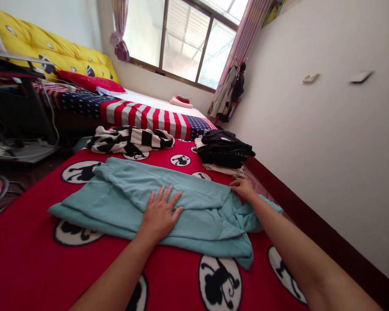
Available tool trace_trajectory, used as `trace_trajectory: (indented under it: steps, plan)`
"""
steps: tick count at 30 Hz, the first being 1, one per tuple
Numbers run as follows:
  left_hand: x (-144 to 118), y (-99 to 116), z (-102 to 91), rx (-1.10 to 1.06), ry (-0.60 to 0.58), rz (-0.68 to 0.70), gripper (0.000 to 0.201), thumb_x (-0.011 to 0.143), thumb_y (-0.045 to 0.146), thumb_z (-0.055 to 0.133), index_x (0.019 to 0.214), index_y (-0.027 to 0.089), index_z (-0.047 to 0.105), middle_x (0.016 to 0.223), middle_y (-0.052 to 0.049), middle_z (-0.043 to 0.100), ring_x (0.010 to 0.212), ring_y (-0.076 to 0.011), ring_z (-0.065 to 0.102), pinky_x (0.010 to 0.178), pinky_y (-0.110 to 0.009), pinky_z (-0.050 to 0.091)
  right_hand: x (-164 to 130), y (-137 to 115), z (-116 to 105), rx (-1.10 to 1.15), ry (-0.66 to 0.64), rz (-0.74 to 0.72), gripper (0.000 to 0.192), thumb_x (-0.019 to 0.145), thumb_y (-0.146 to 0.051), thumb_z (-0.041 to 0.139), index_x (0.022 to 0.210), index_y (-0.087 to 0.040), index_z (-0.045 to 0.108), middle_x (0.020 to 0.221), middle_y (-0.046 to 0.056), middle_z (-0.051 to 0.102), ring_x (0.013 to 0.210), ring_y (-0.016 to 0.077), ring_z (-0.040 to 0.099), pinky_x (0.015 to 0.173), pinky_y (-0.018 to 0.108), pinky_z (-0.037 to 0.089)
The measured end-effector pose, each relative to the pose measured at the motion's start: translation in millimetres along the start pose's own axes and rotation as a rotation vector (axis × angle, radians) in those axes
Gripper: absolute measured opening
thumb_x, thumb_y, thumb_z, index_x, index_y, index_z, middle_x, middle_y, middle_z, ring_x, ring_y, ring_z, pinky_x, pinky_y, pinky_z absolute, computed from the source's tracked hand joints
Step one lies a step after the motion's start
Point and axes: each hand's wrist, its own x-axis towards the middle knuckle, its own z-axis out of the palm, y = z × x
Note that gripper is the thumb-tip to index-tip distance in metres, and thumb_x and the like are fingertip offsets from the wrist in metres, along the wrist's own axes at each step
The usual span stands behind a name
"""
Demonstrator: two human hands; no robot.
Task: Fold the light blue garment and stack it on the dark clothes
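A light teal garment [181, 181], partly folded into a long strip, lies across the red blanket [178, 276]. My left hand [160, 216] rests flat on its middle with the fingers spread. At the garment's right end, my right hand [243, 188] pinches the far edge between thumb and fingers. Loose, bunched cloth of the same garment sticks out beneath and beyond my right wrist. Whether the garment is a shirt or something else cannot be made out.
Behind the garment lie a crumpled black-and-white checked cloth [129, 139] and a stack of dark folded clothes [225, 149]. A bed with a flag-patterned sheet [145, 113] stands farther back. A wall [327, 129] runs along the right, and a desk [19, 99] stands at left.
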Motion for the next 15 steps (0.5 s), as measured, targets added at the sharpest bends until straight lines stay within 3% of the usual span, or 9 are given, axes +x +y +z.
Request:
trace_trajectory:
  steps: [4, 8, 15]
  plan:
    - [-0.4, -0.2, 0.4, 0.003, 0.008, 0.001, 0.049, 0.092, 0.049, 0.045, 0.139, 0.036, 0.047, 0.150, -0.003, 0.040, 0.139, -0.0302, 0.033, 0.113, -0.051, 0.023, 0.9, 0.2, -0.8, -0.046, 0.057, 0.027, 0.019, 0.073, -0.018, 0.059, 0.081, -0.020, 0.076, 0.082, 0.003, 0.074, 0.083, 0.0189, 0.067, 0.071, 0.023, 0.047]
    - [-0.6, -0.8, 1.1, 0.012, 0.007, 0.002, 0.049, 0.092, 0.049, 0.045, 0.139, 0.036, 0.047, 0.150, -0.003, 0.040, 0.139, -0.0299, 0.033, 0.113, -0.051, 0.024, -1.4, 0.4, 7.8, -0.113, 0.145, 0.113, 0.023, 0.074, -0.019, 0.054, 0.083, -0.019, 0.075, 0.083, 0.006, 0.073, 0.086, 0.0214, 0.066, 0.073, 0.026, 0.046]
    - [-0.3, -0.5, 0.0, 0.007, 0.002, 0.013, 0.049, 0.092, 0.048, 0.045, 0.139, 0.035, 0.047, 0.150, -0.006, 0.041, 0.138, -0.0317, 0.035, 0.112, -0.054, 0.025, -7.3, -7.8, 13.5, -0.174, 0.151, 0.172, 0.025, 0.076, -0.019, 0.052, 0.092, -0.021, 0.071, 0.100, 0.009, 0.070, 0.094, 0.0253, 0.065, 0.079, 0.033, 0.048]
